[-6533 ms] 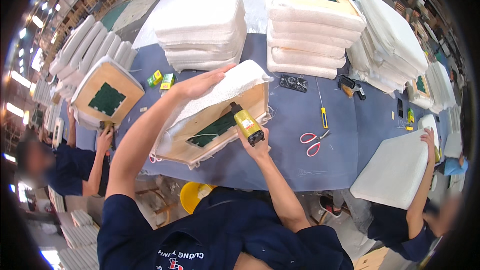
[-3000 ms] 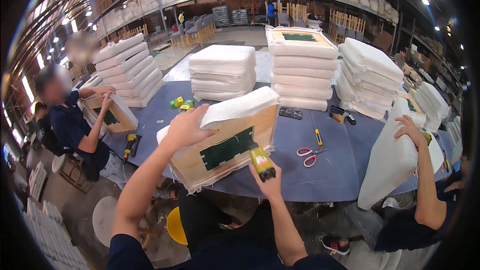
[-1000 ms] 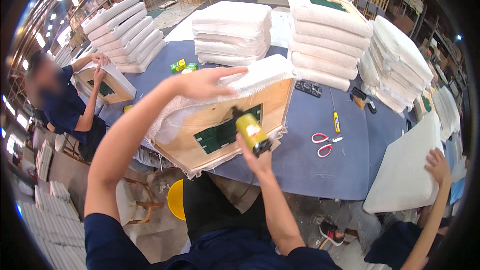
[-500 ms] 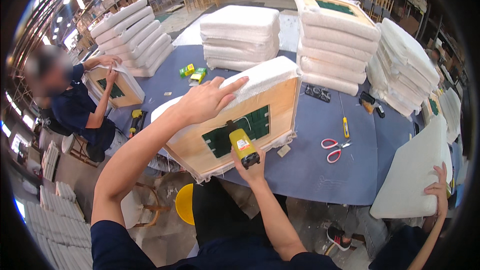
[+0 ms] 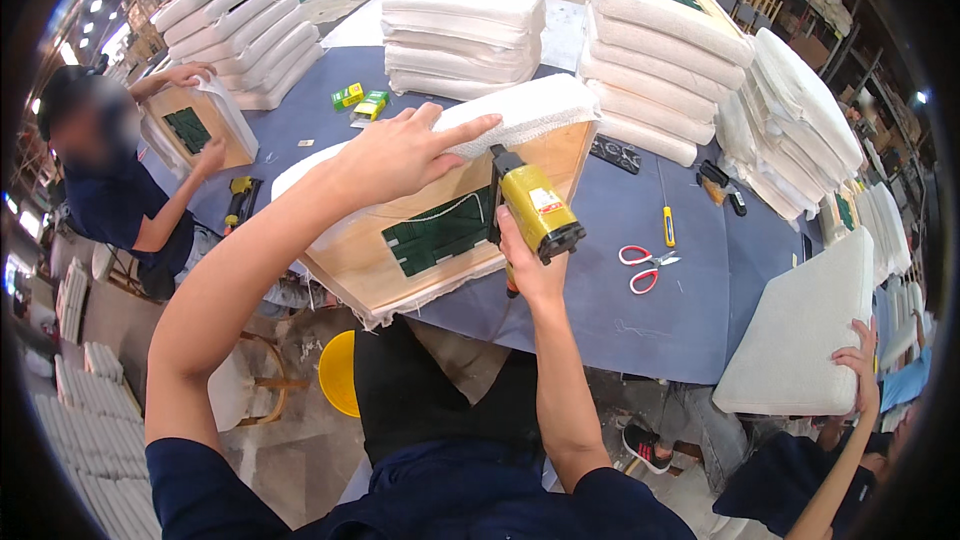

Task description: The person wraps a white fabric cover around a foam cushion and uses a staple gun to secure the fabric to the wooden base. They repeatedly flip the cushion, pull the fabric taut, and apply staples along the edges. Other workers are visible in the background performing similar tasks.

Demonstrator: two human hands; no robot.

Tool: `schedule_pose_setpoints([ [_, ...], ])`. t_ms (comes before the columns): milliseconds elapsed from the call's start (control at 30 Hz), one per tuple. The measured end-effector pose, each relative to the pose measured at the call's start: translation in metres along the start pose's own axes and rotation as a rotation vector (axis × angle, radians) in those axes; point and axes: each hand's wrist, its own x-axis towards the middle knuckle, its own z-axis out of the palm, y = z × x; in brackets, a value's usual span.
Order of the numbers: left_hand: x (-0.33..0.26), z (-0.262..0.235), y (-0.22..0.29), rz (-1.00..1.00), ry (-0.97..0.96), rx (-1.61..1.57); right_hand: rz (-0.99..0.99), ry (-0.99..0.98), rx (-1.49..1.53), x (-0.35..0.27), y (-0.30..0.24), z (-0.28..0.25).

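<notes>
A white fabric-covered seat cushion (image 5: 545,100) stands tilted on its edge before me, its plywood back (image 5: 350,275) facing me. Green webbing (image 5: 440,232) spans a square cutout in that wood. Over the cushion's top edge, my left hand (image 5: 405,155) grips the white cover, with the index finger stretched along it. A yellow staple gun (image 5: 535,205) sits in my right hand (image 5: 530,270), my fingers wrapped round its handle. The gun's nose is at the plywood near the upper edge, just below my left fingertips; whether it touches cannot be made out.
Stacks of white cushions (image 5: 465,25) line the far side of the blue-grey table (image 5: 590,325). Red-handled scissors (image 5: 645,268) and a yellow screwdriver (image 5: 669,227) lie to the right. Green-yellow boxes (image 5: 370,105) lie behind. One co-worker (image 5: 125,175) works at left; another's hand (image 5: 855,360) holds a cushion at right.
My right hand has moved the staple gun up and to the right, from the webbing toward the cushion's upper edge. My left hand keeps its hold on top. The view has shifted slightly.
</notes>
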Motion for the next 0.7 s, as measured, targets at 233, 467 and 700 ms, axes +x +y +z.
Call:
schedule_pose_setpoints([
  [233, -0.002, 0.007, -0.006, 0.059, 0.108, 0.028, -0.107, -0.004, -0.144, -0.008, -0.022, 0.019],
  [467, 0.000, 0.009, -0.008, 0.061, 0.061, -0.046, -0.103, -0.082, -0.204, -0.020, -0.023, 0.022],
  [700, 0.015, -0.030, -0.072, -0.065, -0.414, -1.225, -0.270, -0.024, -0.056, -0.041, 0.038, 0.036],
])
